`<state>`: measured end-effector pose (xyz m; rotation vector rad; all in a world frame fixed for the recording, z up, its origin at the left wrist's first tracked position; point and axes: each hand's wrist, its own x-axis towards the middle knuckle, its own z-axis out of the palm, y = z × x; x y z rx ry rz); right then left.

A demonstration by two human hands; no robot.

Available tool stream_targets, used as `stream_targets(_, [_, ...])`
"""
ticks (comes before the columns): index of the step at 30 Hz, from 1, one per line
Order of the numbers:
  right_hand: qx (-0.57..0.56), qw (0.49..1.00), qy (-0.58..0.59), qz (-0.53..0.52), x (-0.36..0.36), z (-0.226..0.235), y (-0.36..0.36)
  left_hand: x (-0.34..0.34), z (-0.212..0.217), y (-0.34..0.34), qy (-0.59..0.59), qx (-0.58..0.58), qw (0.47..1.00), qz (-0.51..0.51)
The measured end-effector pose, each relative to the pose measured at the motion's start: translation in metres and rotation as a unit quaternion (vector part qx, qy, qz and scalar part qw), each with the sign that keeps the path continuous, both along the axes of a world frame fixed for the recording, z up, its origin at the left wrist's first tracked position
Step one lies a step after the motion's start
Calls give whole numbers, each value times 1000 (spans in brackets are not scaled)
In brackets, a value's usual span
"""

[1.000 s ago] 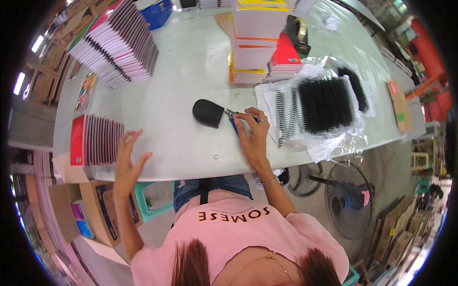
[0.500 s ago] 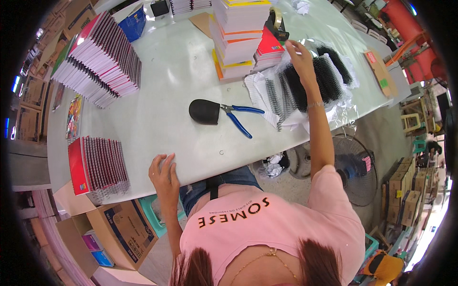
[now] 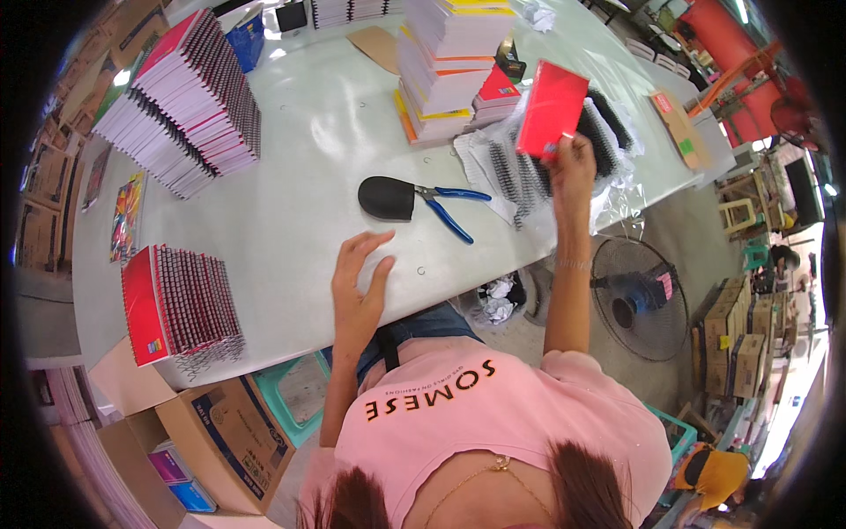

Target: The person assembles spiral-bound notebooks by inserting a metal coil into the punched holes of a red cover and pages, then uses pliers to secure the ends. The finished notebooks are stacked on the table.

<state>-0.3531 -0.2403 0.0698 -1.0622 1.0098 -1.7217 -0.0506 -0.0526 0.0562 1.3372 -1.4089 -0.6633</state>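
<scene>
A red-covered notebook is raised above the table, its lower edge pinched in my right hand. Beneath it lie black wire spiral bindings on white paper and clear plastic. My left hand hovers at the table's near edge with fingers apart and nothing in it. Just beyond it rest blue-handled cutting pliers, their head toward a black rounded pad; whether the two are joined I cannot tell. A small stack of red notebooks sits beside tall piles of white page blocks.
Stacks of spiral-bound notebooks stand at the far left, with a shorter red row at the near left. An open cardboard box sits below the table's left side. A floor fan stands right of the table.
My right hand has drawn back from the small stack, now carrying a red notebook. My left hand has lifted and moved rightward toward the pliers, its fingers opening.
</scene>
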Motion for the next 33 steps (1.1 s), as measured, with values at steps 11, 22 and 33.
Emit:
stream_targets(11, [-50, 917, 361, 162, 84, -1, 95, -18, 18, -22, 286, 21, 958, -5])
stream_targets(22, [-62, 681, 713, -156, -45, -59, -85, 50, 37, 32, -410, 120, 899, 91])
stream_targets(33, [-16, 633, 758, -153, -20, -54, -77, 34, 7, 31, -361, 59, 907, 207])
